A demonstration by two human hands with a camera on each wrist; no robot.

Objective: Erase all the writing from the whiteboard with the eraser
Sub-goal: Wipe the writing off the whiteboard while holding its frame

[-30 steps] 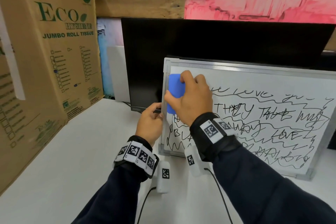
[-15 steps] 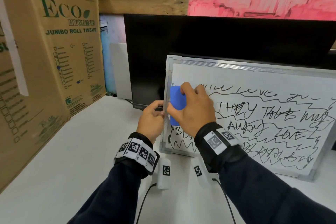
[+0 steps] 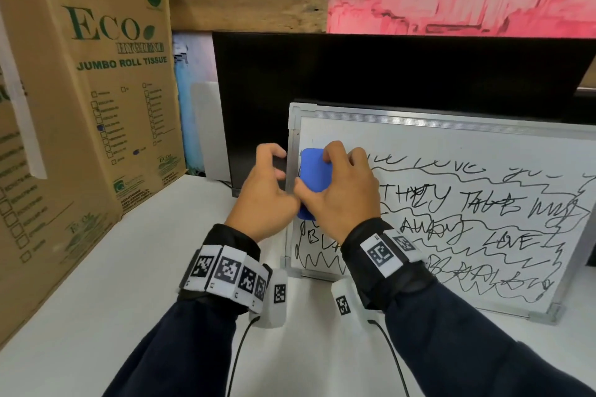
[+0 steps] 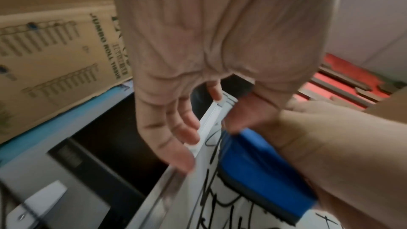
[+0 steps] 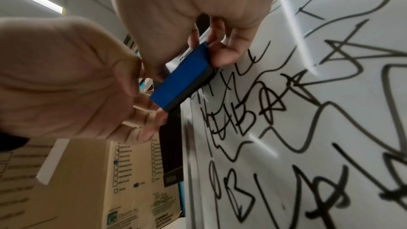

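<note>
Right hand (image 3: 338,193) grips the eraser (image 3: 314,177), pressed flat at the board's (image 3: 451,145) left edge. Left hand (image 3: 264,193) clasps the frame. Top strip is clean; most writing (image 3: 467,219) remains.

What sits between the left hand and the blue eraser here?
The whiteboard's metal left frame edge: left hand outside it, eraser inside on the writing surface. Head view shows it.
</note>
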